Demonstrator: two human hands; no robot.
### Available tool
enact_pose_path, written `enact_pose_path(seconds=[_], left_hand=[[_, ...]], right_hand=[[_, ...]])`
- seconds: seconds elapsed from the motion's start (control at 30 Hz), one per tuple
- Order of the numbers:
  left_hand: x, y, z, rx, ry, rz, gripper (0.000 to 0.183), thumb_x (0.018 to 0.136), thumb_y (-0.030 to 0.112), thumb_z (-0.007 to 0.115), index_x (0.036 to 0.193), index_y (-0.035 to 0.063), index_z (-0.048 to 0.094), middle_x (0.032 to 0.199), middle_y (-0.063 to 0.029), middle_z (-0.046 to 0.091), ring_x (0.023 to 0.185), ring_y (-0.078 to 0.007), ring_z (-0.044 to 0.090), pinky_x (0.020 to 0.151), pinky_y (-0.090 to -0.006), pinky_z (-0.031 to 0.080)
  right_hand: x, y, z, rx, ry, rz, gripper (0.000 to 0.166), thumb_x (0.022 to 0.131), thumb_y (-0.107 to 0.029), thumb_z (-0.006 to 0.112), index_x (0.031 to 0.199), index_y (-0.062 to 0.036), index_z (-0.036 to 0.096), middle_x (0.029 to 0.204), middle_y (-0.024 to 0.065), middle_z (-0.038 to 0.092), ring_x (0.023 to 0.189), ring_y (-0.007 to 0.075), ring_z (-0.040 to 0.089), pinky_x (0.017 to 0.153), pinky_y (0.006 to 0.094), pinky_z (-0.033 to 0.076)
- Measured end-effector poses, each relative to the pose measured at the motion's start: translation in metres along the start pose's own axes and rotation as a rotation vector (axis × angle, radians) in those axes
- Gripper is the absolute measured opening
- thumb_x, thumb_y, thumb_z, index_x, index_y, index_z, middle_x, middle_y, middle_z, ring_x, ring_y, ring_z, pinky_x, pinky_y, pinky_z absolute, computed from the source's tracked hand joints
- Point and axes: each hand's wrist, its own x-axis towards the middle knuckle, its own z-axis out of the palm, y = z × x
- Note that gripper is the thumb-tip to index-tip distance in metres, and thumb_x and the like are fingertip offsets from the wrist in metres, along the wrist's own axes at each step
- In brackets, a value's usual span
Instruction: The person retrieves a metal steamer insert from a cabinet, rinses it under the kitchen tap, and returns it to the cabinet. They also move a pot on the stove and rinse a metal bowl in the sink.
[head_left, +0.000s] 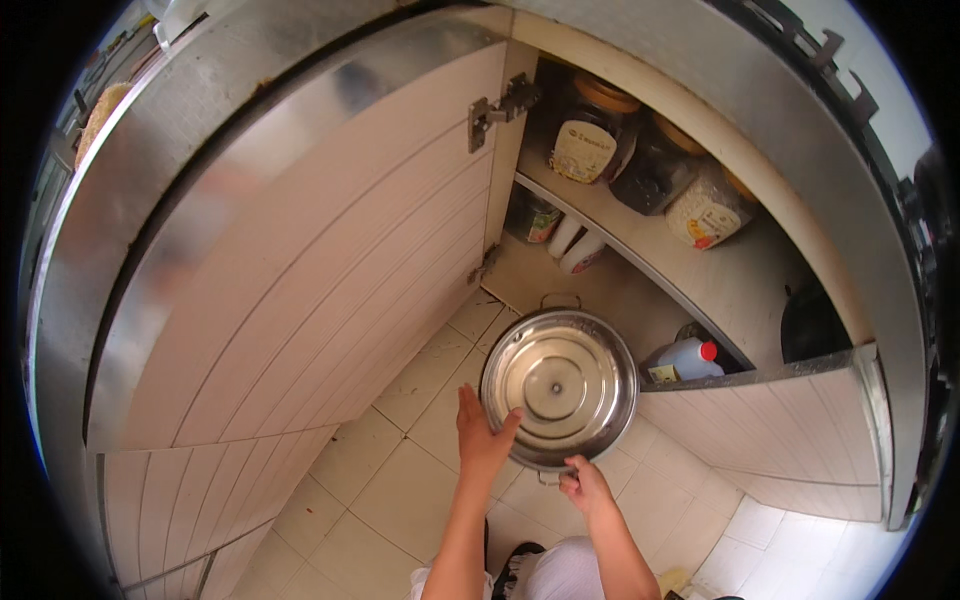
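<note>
A round stainless steel pot (556, 386) with two wire loop handles is held in front of the open lower cabinet, above the tiled floor. Concentric rings and a small dark spot mark its shiny round top face; whether this is a lid or the inside cannot be told. My left hand (484, 439) grips the pot's left side, thumb over the rim and fingers along the outer wall. At the near edge, my right hand (586, 484) is closed on the rim beside the near handle. The pot's far side reaches the cabinet's bottom board (517, 270).
Cabinet doors stand open at left (315, 285) and right (765, 435). Lidded jars (585, 146) line the upper shelf (637, 236). Below are white bottles (577, 251) and a red-capped jug (690, 360). A dark round object (814, 322) sits at the shelf's right. A steel counter edge (840, 165) overhangs.
</note>
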Motion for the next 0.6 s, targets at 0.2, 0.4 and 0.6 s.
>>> enact_pose_path(seconds=[0.2, 0.4, 0.6], left_hand=[[-0.040, -0.027, -0.025, -0.318, 0.020, -0.071, 0.070, 0.078, 0.021, 0.059, 0.131, -0.0028, 0.020, 0.127, -0.0221, 0.035, 0.115, -0.0283, 0.038, 0.093, -0.0313, 0.033], [-0.149, -0.009, -0.064, -0.535, -0.077, -0.312, 0.054, 0.082, 0.018, 0.053, 0.126, -0.0033, 0.028, 0.125, -0.0173, 0.040, 0.113, -0.0243, 0.040, 0.095, -0.0311, 0.030], [-0.177, 0.048, -0.169, -0.311, 0.137, -0.097, 0.063, 0.084, 0.019, 0.051, 0.133, 0.0000, 0.016, 0.136, -0.0170, 0.023, 0.126, -0.0257, 0.025, 0.101, -0.0371, 0.022]], right_hand=[[-0.068, -0.005, 0.003, -0.219, 0.086, 0.007, 0.010, 0.076, -0.009, 0.050, 0.075, -0.0024, 0.043, 0.049, 0.0003, 0.035, 0.034, 0.0088, 0.027, 0.033, 0.0243, 0.021], [-0.129, -0.001, 0.009, -0.361, 0.100, 0.067, 0.012, 0.075, -0.007, 0.052, 0.077, 0.0011, 0.044, 0.056, 0.0044, 0.041, 0.033, 0.0088, 0.028, 0.031, 0.0248, 0.020], [-0.222, 0.003, 0.040, -0.358, 0.033, 0.225, 0.014, 0.072, -0.006, 0.053, 0.079, -0.0057, 0.041, 0.056, 0.0013, 0.034, 0.036, 0.0086, 0.028, 0.033, 0.0224, 0.021]])
